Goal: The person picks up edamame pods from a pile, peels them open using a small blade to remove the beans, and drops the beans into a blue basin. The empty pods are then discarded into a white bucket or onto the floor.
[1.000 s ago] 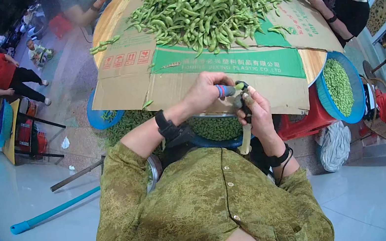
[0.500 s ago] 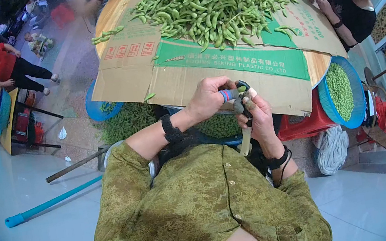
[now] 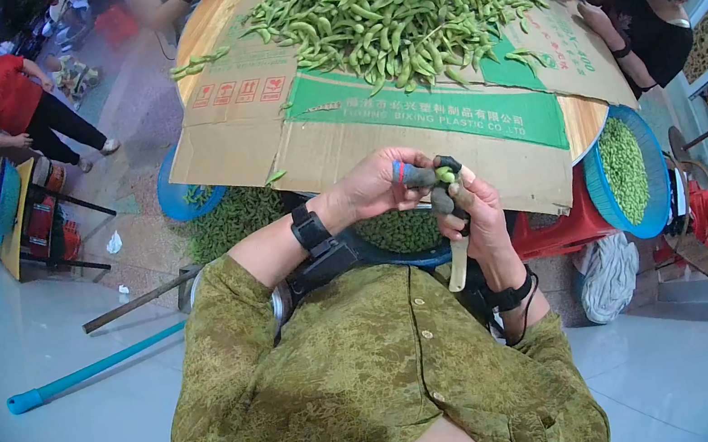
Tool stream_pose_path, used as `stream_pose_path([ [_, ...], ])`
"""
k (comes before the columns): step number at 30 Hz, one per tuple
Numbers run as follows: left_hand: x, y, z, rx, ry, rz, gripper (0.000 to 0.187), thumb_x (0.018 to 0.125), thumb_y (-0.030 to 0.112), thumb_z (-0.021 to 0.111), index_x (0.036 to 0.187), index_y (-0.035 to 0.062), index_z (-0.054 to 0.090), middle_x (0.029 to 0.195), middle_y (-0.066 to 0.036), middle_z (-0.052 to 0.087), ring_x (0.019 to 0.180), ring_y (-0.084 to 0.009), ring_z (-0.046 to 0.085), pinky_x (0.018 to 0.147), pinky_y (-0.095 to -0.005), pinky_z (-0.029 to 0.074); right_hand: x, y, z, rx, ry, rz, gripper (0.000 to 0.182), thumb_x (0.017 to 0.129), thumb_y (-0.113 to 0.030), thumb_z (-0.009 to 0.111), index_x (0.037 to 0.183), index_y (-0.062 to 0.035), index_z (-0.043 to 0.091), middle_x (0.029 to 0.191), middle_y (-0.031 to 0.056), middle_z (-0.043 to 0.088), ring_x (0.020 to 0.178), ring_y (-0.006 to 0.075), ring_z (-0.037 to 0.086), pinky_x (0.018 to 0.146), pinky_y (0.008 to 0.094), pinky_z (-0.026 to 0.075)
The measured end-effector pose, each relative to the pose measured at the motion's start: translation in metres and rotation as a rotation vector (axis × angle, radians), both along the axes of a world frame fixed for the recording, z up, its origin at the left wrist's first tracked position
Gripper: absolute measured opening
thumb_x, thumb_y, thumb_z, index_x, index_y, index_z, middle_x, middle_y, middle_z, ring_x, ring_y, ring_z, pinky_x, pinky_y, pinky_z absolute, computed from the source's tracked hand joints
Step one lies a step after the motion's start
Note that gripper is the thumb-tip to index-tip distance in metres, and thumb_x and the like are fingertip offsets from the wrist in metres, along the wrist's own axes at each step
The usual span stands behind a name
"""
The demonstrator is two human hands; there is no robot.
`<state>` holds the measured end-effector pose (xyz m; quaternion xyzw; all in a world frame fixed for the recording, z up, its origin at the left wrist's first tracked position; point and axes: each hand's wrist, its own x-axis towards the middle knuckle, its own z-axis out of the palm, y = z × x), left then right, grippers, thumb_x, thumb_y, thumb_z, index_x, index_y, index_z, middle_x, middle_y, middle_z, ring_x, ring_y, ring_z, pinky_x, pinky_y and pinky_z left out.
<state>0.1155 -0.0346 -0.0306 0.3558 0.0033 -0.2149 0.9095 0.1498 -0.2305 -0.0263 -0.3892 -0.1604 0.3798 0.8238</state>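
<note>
The left hand (image 3: pixel 383 184) pinched a green pod (image 3: pixel 446 175), fingertips closed; the right hand (image 3: pixel 476 214) curled shut around a pale handle (image 3: pixel 459 266).

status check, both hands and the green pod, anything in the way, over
Left hand and right hand closed around green pod; pale handle sticking out below right hand; nothing seen blocking, cardboard just beyond.

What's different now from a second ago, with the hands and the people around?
The co-worker in black has moved their hands apart. The person in red has shifted slightly toward the table. Nothing was visibly let go: the right hand still meets the left hand at a green piece, and the left still grips the pale-handled tool. The pod pile looks unchanged.
</note>
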Motion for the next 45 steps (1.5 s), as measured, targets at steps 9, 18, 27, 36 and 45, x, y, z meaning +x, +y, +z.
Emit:
stream_pose_path([
  [9, -0.008, -0.008, 0.028, 1.736, -1.223, 0.476, 0.023, 0.071, 0.003, 0.062, 0.093, 0.0001, 0.059, 0.076, -0.018, 0.058, 0.072, -0.0340, 0.060, 0.063, -0.0382, 0.049, 0.006, 0.002, -0.009, 0.018, 0.216, 0.086, 0.035, 0.097, -0.018, 0.048, 0.130, -0.0071, 0.048, 0.077, 0.0023, 0.053, 0.048, 0.0055, 0.039, 0.038, 0.0186, 0.035],
  [18, -0.003, -0.011, 0.015, 1.181, -0.873, 0.560, 0.013, 0.083, 0.012, 0.065, 0.085, -0.0009, 0.064, 0.070, -0.012, 0.061, 0.060, -0.0200, 0.059, 0.057, -0.0304, 0.045, 0.000, 0.006, -0.004, 0.050, 0.240, 0.025, 0.036, 0.095, -0.014, 0.051, 0.130, -0.0070, 0.047, 0.078, 0.0039, 0.054, 0.048, 0.0058, 0.039, 0.038, 0.0181, 0.034],
  [27, -0.004, -0.011, 0.011, 0.814, -0.318, 0.333, 0.015, 0.088, 0.012, 0.056, 0.091, 0.0002, 0.065, 0.070, -0.007, 0.061, 0.064, -0.0115, 0.056, 0.060, -0.0266, 0.045, -0.005, 0.011, -0.006, -0.104, -0.111, -0.144, 0.019, 0.093, -0.013, 0.053, 0.108, -0.0022, 0.057, 0.076, 0.0045, 0.058, 0.048, 0.0071, 0.047, 0.038, 0.0191, 0.035],
  [36, -0.017, -0.013, 0.017, 1.074, -0.643, 0.275, 0.018, 0.090, 0.007, 0.053, 0.103, -0.0014, 0.061, 0.080, -0.008, 0.064, 0.072, -0.0130, 0.060, 0.065, -0.0274, 0.048, 0.003, 0.009, -0.008, -0.253, -0.304, -0.294, 0.012, 0.088, -0.004, 0.056, 0.100, -0.0030, 0.059, 0.073, 0.0016, 0.058, 0.047, 0.0050, 0.045, 0.039, 0.0193, 0.032],
  [45, -0.022, -0.009, 0.023, 1.195, -0.609, 0.335, 0.024, 0.084, 0.003, 0.053, 0.107, -0.0001, 0.045, 0.073, -0.011, 0.061, 0.069, -0.0154, 0.058, 0.066, -0.0288, 0.046, -0.002, 0.013, -0.010, -0.447, -1.030, -0.637, 0.016, 0.077, 0.003, 0.064, 0.091, 0.0000, 0.056, 0.072, 0.0043, 0.048, 0.064, 0.0116, 0.046, 0.056, 0.0257, 0.039],
])
